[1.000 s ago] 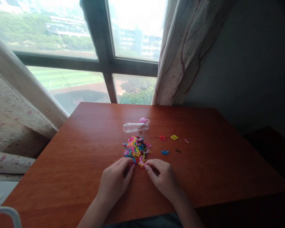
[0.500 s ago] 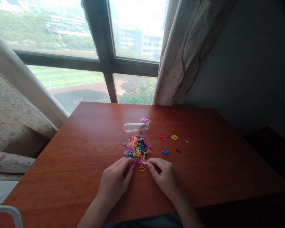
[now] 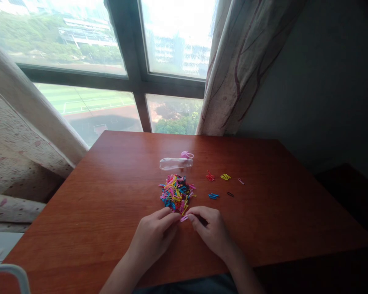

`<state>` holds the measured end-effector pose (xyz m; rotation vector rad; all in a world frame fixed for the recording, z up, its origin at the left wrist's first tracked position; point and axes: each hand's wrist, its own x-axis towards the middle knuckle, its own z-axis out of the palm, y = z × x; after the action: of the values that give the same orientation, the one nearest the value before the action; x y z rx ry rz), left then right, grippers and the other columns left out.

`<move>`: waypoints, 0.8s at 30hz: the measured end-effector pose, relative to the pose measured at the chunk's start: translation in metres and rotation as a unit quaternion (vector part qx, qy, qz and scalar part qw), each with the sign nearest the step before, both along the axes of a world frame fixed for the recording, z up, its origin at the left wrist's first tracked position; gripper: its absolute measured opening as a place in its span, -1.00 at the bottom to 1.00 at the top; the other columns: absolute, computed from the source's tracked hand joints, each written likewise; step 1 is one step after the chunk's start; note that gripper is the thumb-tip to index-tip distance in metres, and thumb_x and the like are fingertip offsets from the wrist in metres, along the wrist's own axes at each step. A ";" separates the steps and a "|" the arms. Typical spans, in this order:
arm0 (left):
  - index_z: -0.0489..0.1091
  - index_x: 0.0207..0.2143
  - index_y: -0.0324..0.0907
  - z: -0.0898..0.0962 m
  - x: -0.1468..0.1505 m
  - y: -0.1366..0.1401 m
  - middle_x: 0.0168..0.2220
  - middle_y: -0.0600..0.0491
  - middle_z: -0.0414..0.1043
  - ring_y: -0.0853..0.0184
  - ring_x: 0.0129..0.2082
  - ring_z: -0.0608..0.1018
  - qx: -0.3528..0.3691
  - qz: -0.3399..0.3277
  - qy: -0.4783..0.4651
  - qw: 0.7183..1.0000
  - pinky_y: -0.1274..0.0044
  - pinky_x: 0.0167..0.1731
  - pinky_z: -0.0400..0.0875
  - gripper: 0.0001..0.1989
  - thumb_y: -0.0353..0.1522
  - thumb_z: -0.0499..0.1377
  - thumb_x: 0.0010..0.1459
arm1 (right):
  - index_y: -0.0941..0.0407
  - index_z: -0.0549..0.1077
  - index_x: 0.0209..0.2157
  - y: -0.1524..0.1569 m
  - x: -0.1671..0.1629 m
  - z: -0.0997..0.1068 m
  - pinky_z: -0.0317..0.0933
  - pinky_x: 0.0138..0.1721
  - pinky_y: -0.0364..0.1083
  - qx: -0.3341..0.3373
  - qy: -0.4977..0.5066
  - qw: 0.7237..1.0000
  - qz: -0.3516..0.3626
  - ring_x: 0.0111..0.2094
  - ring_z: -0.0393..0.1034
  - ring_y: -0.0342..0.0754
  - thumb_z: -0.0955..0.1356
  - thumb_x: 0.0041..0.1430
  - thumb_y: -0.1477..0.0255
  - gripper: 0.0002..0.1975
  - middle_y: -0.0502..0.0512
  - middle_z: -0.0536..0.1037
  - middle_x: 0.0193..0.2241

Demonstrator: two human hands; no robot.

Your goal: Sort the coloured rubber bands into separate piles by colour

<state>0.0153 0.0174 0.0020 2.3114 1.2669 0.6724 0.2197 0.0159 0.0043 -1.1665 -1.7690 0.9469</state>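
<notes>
A small elongated pink loop (image 3: 184,219) spans the space between my two hands at the near edge of the pile. My right hand (image 3: 209,228) pinches its right end between thumb and forefinger. My left hand (image 3: 153,230) has its fingers closed at the loop's left end, with the exact grip partly hidden. Just beyond the fingertips lies a heap of small loops (image 3: 175,192) in pink, yellow, blue, red and black. Whether the loops are elastic bands or clips, I cannot tell.
Right of the heap lie red loops (image 3: 210,176), yellow loops (image 3: 225,177), blue loops (image 3: 213,196), one pink loop (image 3: 241,181) and one black loop (image 3: 230,194). A clear bottle (image 3: 175,164) rests on its side behind the heap, near a pink cap (image 3: 187,154). The wooden table (image 3: 282,212) meets a window.
The pink loops at my right fingertips were by the heap; now a single pink loop is nearer me. Both hands shifted slightly closer. The yellow loop that lay between my hands no longer shows there.
</notes>
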 end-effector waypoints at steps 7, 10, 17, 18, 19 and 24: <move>0.44 -0.25 -0.10 0.002 0.000 -0.001 -0.32 0.08 0.53 0.35 -0.39 0.56 0.013 0.040 -0.009 0.999 0.59 -0.41 0.38 -0.82 -0.43 0.04 0.25 | 0.10 0.56 -0.30 0.001 0.000 0.001 0.26 -0.26 -0.21 0.004 -0.001 1.000 -0.024 -0.32 0.50 -0.11 0.32 0.28 0.46 -0.85 0.01 0.62 -0.35; 0.43 -0.12 -0.09 0.002 0.001 0.000 -0.28 0.07 0.55 0.34 -0.37 0.57 0.024 0.032 -0.009 0.999 0.59 -0.40 0.39 -0.80 -0.40 0.07 0.25 | 0.09 0.57 -0.30 0.001 0.000 0.003 0.26 -0.26 -0.22 -0.003 0.005 1.000 -0.020 -0.32 0.50 -0.12 0.32 0.28 0.45 -0.84 0.00 0.62 -0.35; 0.47 -0.22 -0.05 0.002 0.003 0.001 -0.32 0.10 0.53 0.36 -0.39 0.57 0.021 0.027 0.016 0.999 0.60 -0.42 0.36 -0.78 -0.41 0.03 0.29 | 0.08 0.57 -0.29 -0.001 0.000 0.002 0.26 -0.26 -0.21 -0.016 0.010 1.000 -0.006 -0.31 0.50 -0.12 0.33 0.28 0.44 -0.84 -0.01 0.62 -0.34; 0.47 -0.24 -0.06 0.002 0.003 0.001 -0.33 0.10 0.53 0.36 -0.40 0.56 0.023 0.039 0.019 0.999 0.59 -0.43 0.35 -0.80 -0.40 0.04 0.28 | 0.08 0.57 -0.29 -0.001 0.000 0.002 0.26 -0.26 -0.21 -0.017 0.009 1.000 -0.011 -0.32 0.50 -0.11 0.32 0.28 0.44 -0.84 0.00 0.62 -0.34; 0.47 -0.26 -0.07 0.002 0.003 0.001 -0.34 0.10 0.53 0.35 -0.40 0.57 0.029 0.054 0.021 0.998 0.59 -0.44 0.34 -0.81 -0.40 0.05 0.27 | 0.08 0.57 -0.29 -0.001 0.000 0.001 0.26 -0.26 -0.21 -0.017 0.009 1.000 -0.016 -0.32 0.50 -0.11 0.32 0.28 0.44 -0.84 0.00 0.62 -0.35; 0.46 -0.23 -0.07 -0.002 0.004 0.001 -0.32 0.11 0.56 0.32 -0.40 0.59 0.070 0.111 0.043 0.990 0.55 -0.44 0.35 -0.85 -0.36 0.08 0.27 | 0.10 0.56 -0.32 0.000 0.001 0.000 0.26 -0.31 -0.21 -0.015 0.005 0.999 -0.049 -0.36 0.48 -0.11 0.32 0.28 0.40 -0.83 0.01 0.61 -0.38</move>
<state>0.0196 0.0180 0.0005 2.3521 1.5810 0.7645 0.2209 0.0160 0.0042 -1.2542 -1.6797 0.9223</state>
